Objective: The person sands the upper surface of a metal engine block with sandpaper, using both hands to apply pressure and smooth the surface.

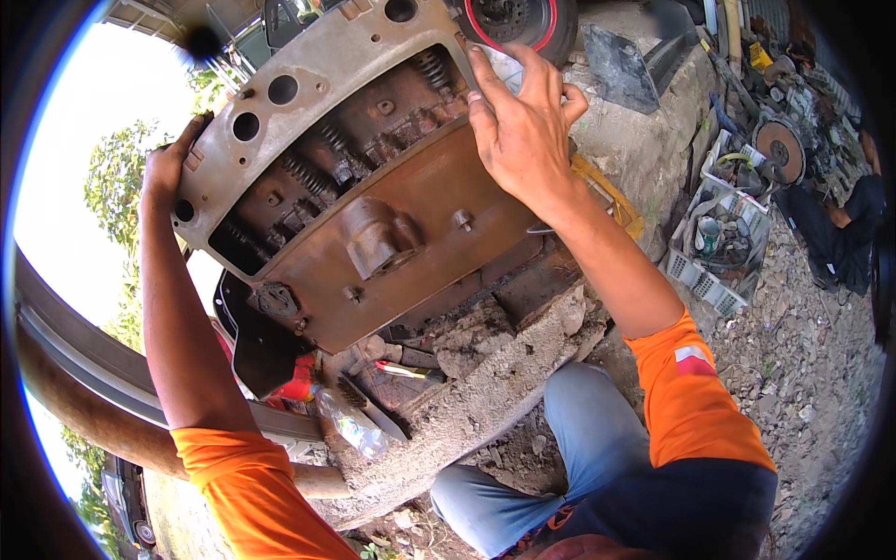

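Observation:
A large, rusty metal engine block is tilted toward me, its long opening showing springs and valve parts. Its upper pale face has several round holes. My left hand grips the block's left end, fingers curled over the edge. My right hand holds the upper right edge with bent fingers, its index finger reaching up along it. Something whitish behind those fingers is too hidden to name. Below the block, on a rough concrete ledge, lie a brush, a red-handled tool and a clear plastic bottle.
A wheel and a metal plate are behind the block. At right are a crate of parts, a scrap pile and part of a person in dark clothing. My knees are below, beside rubble. A pipe rail runs left.

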Available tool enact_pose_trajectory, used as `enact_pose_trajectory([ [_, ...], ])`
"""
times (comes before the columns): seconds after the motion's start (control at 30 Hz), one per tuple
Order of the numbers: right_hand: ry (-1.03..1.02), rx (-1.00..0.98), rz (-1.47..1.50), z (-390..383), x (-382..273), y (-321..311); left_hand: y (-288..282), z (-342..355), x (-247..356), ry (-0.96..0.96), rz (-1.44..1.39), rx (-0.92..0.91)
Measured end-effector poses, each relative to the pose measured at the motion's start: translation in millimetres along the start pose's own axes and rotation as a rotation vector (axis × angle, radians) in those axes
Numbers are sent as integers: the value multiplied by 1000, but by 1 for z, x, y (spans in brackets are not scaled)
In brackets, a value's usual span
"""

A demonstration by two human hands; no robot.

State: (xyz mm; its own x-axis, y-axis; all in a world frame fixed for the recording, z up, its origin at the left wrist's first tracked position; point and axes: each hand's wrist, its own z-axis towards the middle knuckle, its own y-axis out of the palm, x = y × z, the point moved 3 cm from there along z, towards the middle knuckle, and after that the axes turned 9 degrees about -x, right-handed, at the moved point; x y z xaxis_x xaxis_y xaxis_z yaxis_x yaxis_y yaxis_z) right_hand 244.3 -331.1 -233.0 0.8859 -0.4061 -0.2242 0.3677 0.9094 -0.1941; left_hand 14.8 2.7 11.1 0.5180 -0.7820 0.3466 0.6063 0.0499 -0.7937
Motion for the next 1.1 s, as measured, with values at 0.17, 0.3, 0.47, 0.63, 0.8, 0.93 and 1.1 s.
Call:
enact_pose_trajectory([
  [0.17,-72,-136,-20,-25,-1,25,-21,30,-42,117,73,-51],
  [0.3,-61,-156,-47,-52,7,27,-18,48,-54,-18,129,4],
  [0.47,-69,-150,-50,-50,-13,33,-24,62,-62,106,222,-48],
  [0.63,-104,-155,-133,-56,-5,29,-2,41,-45,206,78,-84],
  [0.8,-159,-207,-47,-56,-32,48,-25,93,-99,5,-275,-128],
  [0.93,-200,-147,-121,-48,-19,31,-28,66,-83,10,-283,-92],
  [1.1,-218,-144,-7,-43,-22,30,-14,23,-50,175,38,5],
])
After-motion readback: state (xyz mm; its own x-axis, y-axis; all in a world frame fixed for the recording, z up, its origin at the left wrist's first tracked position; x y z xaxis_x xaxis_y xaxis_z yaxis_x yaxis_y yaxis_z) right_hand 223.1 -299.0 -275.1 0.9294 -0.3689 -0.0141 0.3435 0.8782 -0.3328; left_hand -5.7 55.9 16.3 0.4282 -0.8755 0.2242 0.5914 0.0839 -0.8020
